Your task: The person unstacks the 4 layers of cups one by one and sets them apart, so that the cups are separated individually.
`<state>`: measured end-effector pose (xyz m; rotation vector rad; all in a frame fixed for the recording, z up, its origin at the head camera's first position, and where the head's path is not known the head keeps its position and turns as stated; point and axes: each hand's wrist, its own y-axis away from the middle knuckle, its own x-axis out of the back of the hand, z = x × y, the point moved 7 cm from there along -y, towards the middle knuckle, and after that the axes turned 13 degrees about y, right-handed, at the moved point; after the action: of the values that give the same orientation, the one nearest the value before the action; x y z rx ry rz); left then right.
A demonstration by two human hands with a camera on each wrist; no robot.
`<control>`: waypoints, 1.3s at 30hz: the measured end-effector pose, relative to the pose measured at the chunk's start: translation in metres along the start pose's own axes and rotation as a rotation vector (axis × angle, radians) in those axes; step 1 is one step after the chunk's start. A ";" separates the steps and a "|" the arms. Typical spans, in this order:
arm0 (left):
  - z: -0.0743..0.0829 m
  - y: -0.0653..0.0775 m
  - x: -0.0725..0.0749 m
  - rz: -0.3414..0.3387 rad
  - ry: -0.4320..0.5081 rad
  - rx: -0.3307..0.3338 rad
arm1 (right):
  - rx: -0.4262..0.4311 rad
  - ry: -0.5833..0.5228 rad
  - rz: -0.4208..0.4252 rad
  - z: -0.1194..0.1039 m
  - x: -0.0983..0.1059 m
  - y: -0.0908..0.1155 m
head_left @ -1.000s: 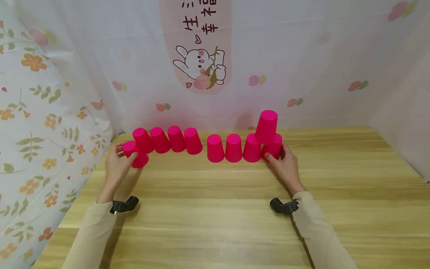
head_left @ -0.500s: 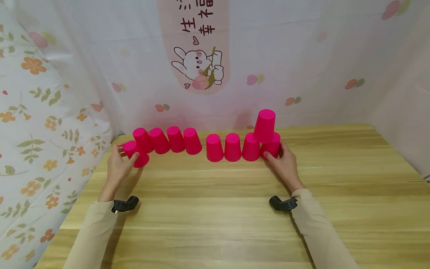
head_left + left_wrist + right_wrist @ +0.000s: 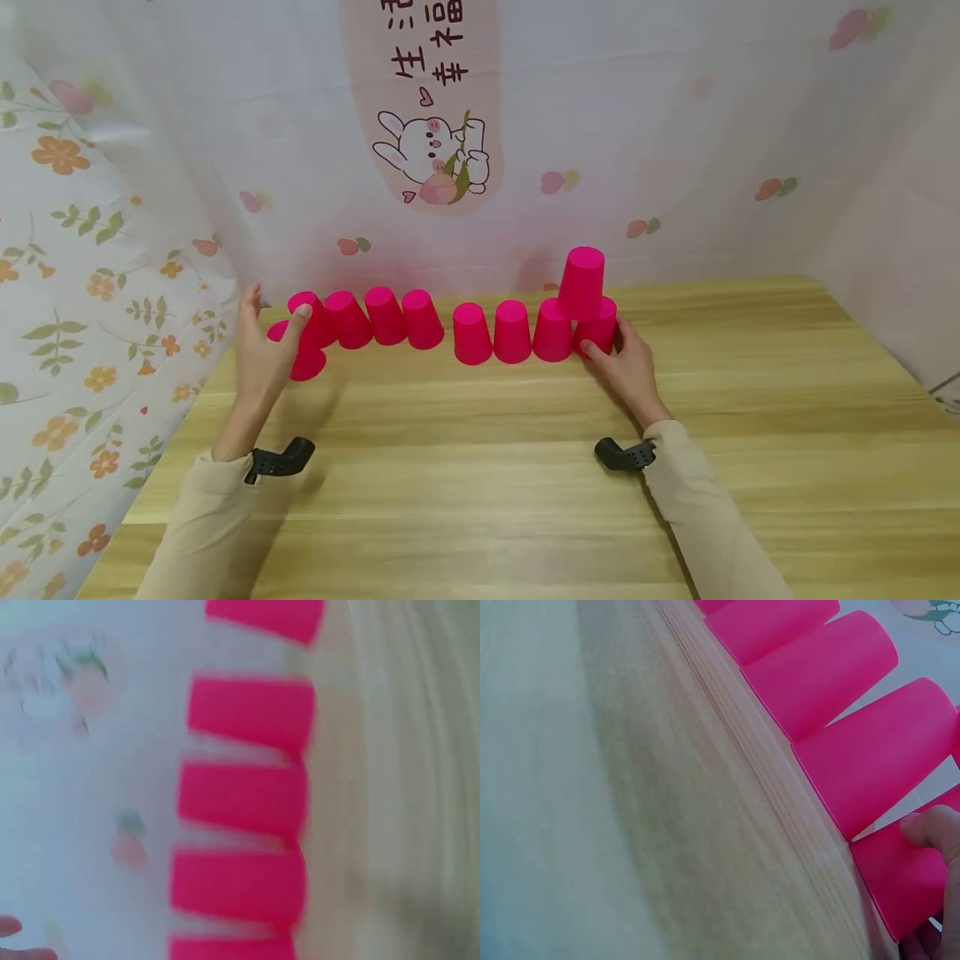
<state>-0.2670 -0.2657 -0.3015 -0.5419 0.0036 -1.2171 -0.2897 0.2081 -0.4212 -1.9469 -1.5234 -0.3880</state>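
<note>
Pink upside-down cups stand in a line along the back of the table. At the left end, my left hand (image 3: pixel 262 358) is raised with its fingers extended, in front of the leftmost cup (image 3: pixel 307 364) and partly hiding it. Its fingertips (image 3: pixel 28 953) show at the lower left corner of the left wrist view, apart from the cups there. My right hand (image 3: pixel 632 371) grips the rightmost bottom cup (image 3: pixel 597 329), thumb on its front. An upper cup (image 3: pixel 582 283) rests across that cup and the neighbouring cup (image 3: pixel 552 333).
Several more cups (image 3: pixel 386 317) fill the line between the hands, with a gap left of a middle cup (image 3: pixel 472 335). A printed cloth (image 3: pixel 600 108) hangs close behind them. The wooden table (image 3: pixel 465 467) extends in front.
My left hand has let go of the leftmost cup and risen above it, its fingers spreading. My right hand keeps its grip on the rightmost bottom cup. The head view has shifted slightly.
</note>
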 end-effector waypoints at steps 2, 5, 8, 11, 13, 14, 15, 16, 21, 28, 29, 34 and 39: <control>0.015 0.005 -0.012 -0.044 0.021 -0.053 | 0.001 0.007 -0.013 0.000 -0.002 0.001; 0.036 0.011 -0.036 -0.126 0.020 -0.150 | 0.009 0.013 -0.012 0.000 -0.003 0.000; 0.056 0.014 -0.066 -0.213 0.034 -0.238 | 0.021 0.016 0.005 0.000 -0.001 -0.001; 0.073 0.019 -0.099 -0.268 0.077 -0.298 | 0.016 0.023 -0.002 0.002 0.002 -0.001; 0.084 0.023 -0.122 -0.288 0.127 -0.329 | 0.008 0.026 -0.006 0.004 0.003 0.000; 0.090 0.024 -0.134 -0.296 0.156 -0.347 | 0.004 0.026 -0.005 0.004 0.004 0.000; 0.095 0.025 -0.147 -0.304 0.180 -0.369 | 0.001 0.026 -0.002 0.004 0.005 0.001; 0.101 0.026 -0.160 -0.315 0.196 -0.383 | 0.000 0.025 0.002 0.004 0.006 0.001; 0.119 0.032 -0.223 -0.439 0.211 -0.327 | 0.001 0.001 0.008 0.001 0.006 -0.002; 0.130 0.035 -0.279 -0.548 0.209 -0.242 | 0.003 -0.001 -0.003 -0.002 0.004 -0.005; 0.132 0.034 -0.284 -0.543 0.218 -0.245 | 0.011 0.003 0.008 -0.003 0.004 -0.006; 0.129 0.034 -0.304 -0.510 0.302 -0.181 | 0.024 0.028 0.023 -0.004 0.006 -0.008; 0.119 0.040 -0.319 -0.474 0.310 -0.153 | 0.007 0.024 -0.001 -0.002 0.002 -0.005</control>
<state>-0.3130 0.0739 -0.3028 -0.4955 0.2446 -1.7661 -0.2936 0.2094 -0.4172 -1.9295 -1.5095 -0.4046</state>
